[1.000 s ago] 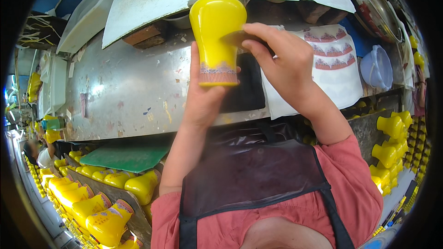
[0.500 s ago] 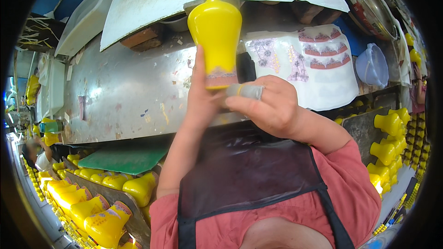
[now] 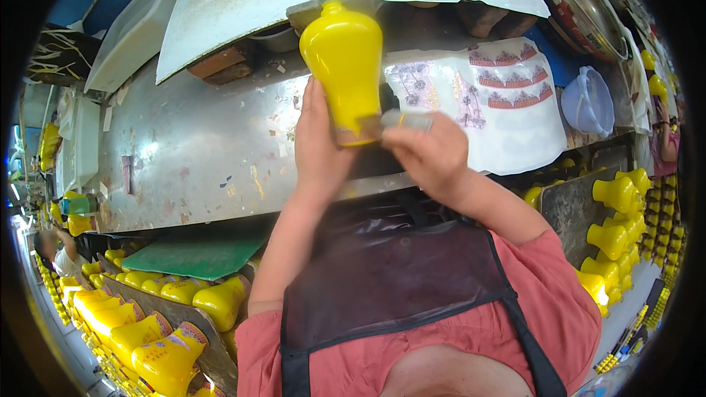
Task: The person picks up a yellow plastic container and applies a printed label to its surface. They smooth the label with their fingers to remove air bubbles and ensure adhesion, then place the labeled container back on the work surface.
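Note:
A glossy yellow vase (image 3: pixel 342 51) lies lengthwise before me, its neck pointing away and resting at a dark block (image 3: pixel 300 15). My left hand (image 3: pixel 318 132) is closed round the left side of its narrow lower end, with part of the palm hidden beneath. In my right hand (image 3: pixel 435 151) I grip a small scraper (image 3: pixel 407 120) with a grey wrapped handle and a yellowish band. Its brownish flat tip, blurred by motion, touches the vase near the base. A pinkish patterned band (image 3: pixel 346 134) shows there, partly covered by the tip.
To the right lie decal sheets (image 3: pixel 515 132) with purple and pink prints, beside a pale blue bucket (image 3: pixel 590 103). A metal worktable (image 3: pixel 176 169) stretches left. Yellow vases (image 3: pixel 173 356) stand on boards at lower left, more (image 3: pixel 614 235) at right. A person (image 3: pixel 62 250) is far left.
The scraper has moved from the vase's base rim up onto its lower side. The vase has turned slightly, and less of the patterned band shows. My left hand has shifted a little upward.

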